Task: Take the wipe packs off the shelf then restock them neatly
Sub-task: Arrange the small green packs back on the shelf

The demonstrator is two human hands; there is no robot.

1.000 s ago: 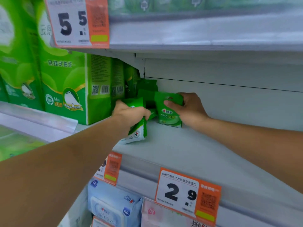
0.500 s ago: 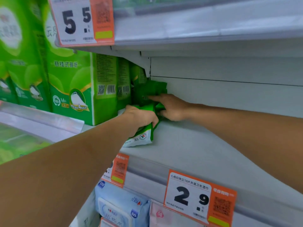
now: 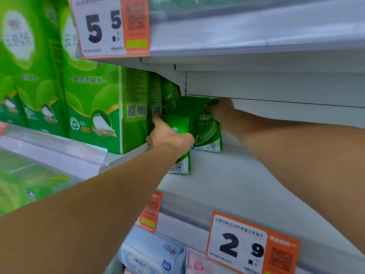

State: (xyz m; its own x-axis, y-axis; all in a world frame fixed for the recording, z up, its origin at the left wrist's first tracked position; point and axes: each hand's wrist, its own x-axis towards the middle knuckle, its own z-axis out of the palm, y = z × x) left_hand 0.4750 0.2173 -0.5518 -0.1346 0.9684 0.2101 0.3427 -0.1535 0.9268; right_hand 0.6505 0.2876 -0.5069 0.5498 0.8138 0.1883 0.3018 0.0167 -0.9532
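Observation:
Small green wipe packs stand at the back left of a grey shelf (image 3: 227, 186). My left hand (image 3: 169, 137) grips one green pack (image 3: 180, 165) whose white lower end sticks out below my fist; its index finger points up toward the tall box beside it. My right hand (image 3: 221, 113) reaches deep along the back wall and holds the top of an upright wipe pack (image 3: 207, 133). More green packs (image 3: 189, 105) sit dark behind these two, partly hidden.
Tall green tissue boxes (image 3: 94, 107) fill the shelf to the left of the packs. An upper shelf (image 3: 246, 42) with a 5.5 price tag (image 3: 110, 26) hangs close overhead. A 2.9 price tag (image 3: 250, 246) sits on the shelf's front edge, with blue wipe packs (image 3: 150, 256) below.
My right hand went from low among the packs to the back wall and now holds one pack upright. My left hand keeps its pack and has raised its index finger.

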